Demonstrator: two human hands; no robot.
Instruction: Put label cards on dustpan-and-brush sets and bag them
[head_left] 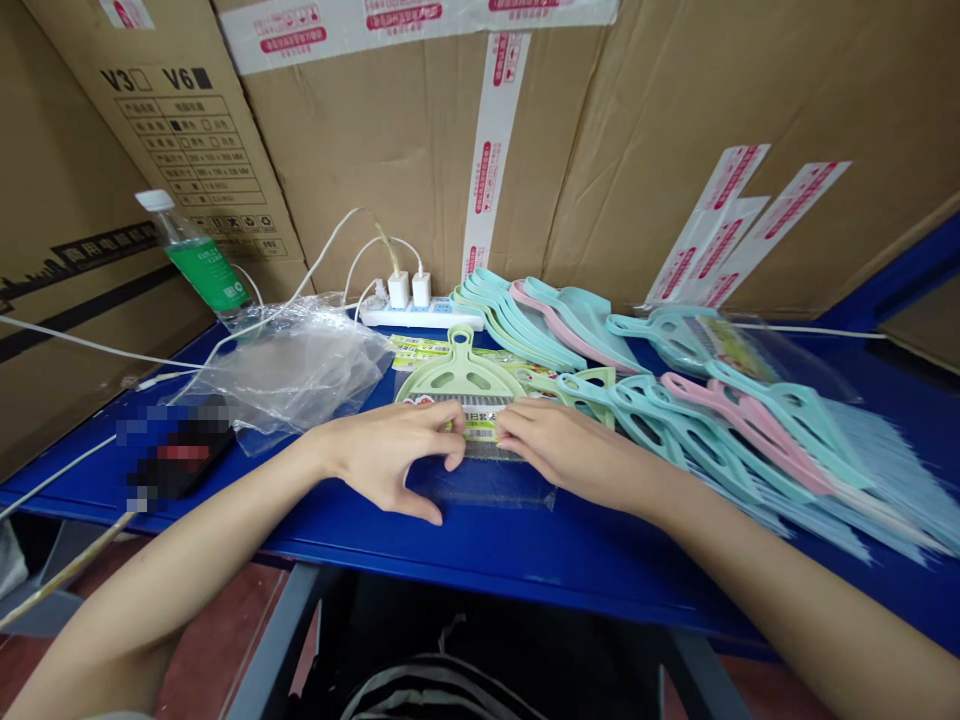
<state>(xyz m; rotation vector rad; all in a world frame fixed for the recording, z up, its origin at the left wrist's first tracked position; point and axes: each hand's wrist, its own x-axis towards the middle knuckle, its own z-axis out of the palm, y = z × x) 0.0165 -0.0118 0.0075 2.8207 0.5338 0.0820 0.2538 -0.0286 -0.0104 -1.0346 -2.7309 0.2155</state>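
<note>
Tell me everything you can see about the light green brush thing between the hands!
The light green brush looks like plastic. It has a round loop at the top, two long holes in its wide part and greyish bristles below. It lies on the blue table, loop pointing away from the person. A clear bag with a printed label covers its lower part. Fingers of the left hand and right hand touch the bag there.

My left hand (397, 452) and right hand (562, 445) cover parts of the label (481, 431). The dark device (184, 455) is blurred by pixelation, and my right forearm (780, 575) is cut off.
</note>
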